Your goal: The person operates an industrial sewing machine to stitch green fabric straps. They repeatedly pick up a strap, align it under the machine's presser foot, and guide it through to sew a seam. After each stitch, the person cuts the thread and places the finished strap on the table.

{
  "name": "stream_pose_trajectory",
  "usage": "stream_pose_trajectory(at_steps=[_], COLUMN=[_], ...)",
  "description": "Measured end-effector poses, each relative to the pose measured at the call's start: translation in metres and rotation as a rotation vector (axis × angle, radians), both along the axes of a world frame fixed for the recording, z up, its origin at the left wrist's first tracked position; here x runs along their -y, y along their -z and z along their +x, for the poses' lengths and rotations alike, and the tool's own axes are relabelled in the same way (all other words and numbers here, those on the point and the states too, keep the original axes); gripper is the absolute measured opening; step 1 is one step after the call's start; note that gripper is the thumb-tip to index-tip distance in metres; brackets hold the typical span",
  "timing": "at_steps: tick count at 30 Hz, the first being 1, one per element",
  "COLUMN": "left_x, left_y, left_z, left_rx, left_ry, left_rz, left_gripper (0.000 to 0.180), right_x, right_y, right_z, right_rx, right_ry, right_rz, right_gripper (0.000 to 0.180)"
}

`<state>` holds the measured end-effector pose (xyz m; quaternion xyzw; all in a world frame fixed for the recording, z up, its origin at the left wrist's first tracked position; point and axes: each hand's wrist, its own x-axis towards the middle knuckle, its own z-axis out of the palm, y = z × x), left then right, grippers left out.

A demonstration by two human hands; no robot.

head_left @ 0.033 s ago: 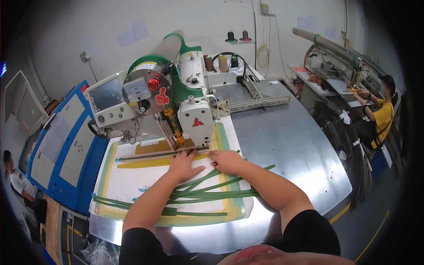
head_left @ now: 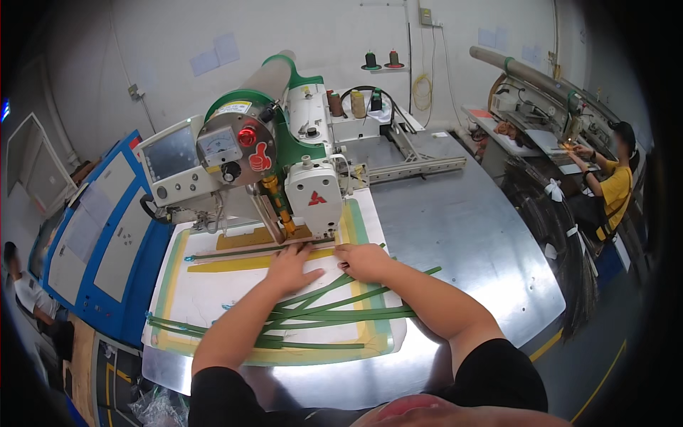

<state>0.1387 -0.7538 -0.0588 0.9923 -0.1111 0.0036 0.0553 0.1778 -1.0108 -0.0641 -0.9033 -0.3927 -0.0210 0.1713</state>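
Observation:
A green strip (head_left: 235, 252) lies along the holding frame at the front of a large sewing machine (head_left: 311, 196). My left hand (head_left: 290, 269) rests flat on it just below the machine's head, fingers spread and thumb pointing right. Close by on the right, my right hand (head_left: 363, 262) has its fingers curled in by the strip's right end; whatever is between them is hidden. Below the strip runs a yellow bar (head_left: 242, 263). Several loose green strips (head_left: 341, 314) lie across the white template sheet (head_left: 213, 285) in front of my hands, some passing under my left forearm.
A control screen (head_left: 171, 151) stands left of the machine head, beside a blue cabinet (head_left: 107, 235). The metal table (head_left: 469, 228) stretches to the right. Thread spools (head_left: 358, 103) stand behind. At far right a person in yellow (head_left: 615, 188) works at another machine; another person (head_left: 35, 295) sits far left.
My left hand and forearm have shifted slightly to the left along the strip. My right hand stays nearly where it was.

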Motion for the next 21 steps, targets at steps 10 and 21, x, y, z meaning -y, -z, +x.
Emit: stream_pose_trajectory(at_steps=[10,21], left_x=[-0.215,-0.316], left_y=[-0.002,0.013], left_z=[-0.023,0.001], left_rx=[0.081,0.249], left_ry=[-0.463,-0.633], left_rz=[0.064,0.374], left_gripper=[0.053,0.05], right_x=[-0.001,-0.004], right_y=[-0.005,-0.004], right_z=[-0.004,0.001], right_rx=[-0.042,-0.014], right_ry=[-0.009,-0.016], right_rz=[-0.024,-0.024], right_gripper=[0.031,0.029])
